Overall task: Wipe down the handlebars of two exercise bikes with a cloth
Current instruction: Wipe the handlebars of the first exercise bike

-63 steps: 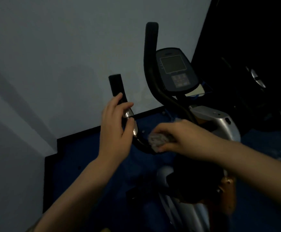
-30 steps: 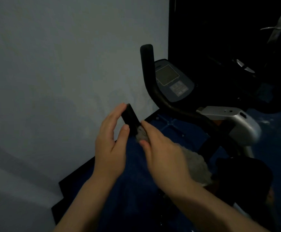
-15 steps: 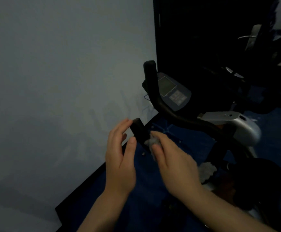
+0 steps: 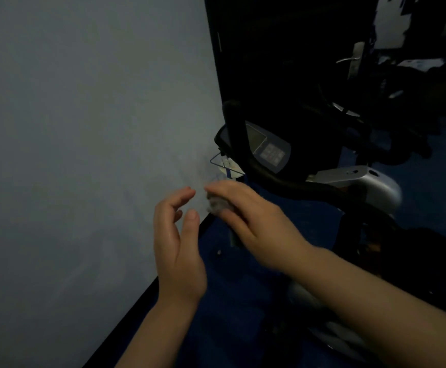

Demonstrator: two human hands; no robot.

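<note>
Right hand (image 4: 253, 221) grips the grey cloth (image 4: 218, 204) under its fingertips; left hand (image 4: 179, 245) beside it, fingers relaxed, holding nothing.

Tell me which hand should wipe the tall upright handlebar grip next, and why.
Right, probably. The right hand already grips the grey cloth and sits nearer the upright handlebar grip. The left hand is open, holds nothing, and lies on the wall side, farther from that grip.
</note>
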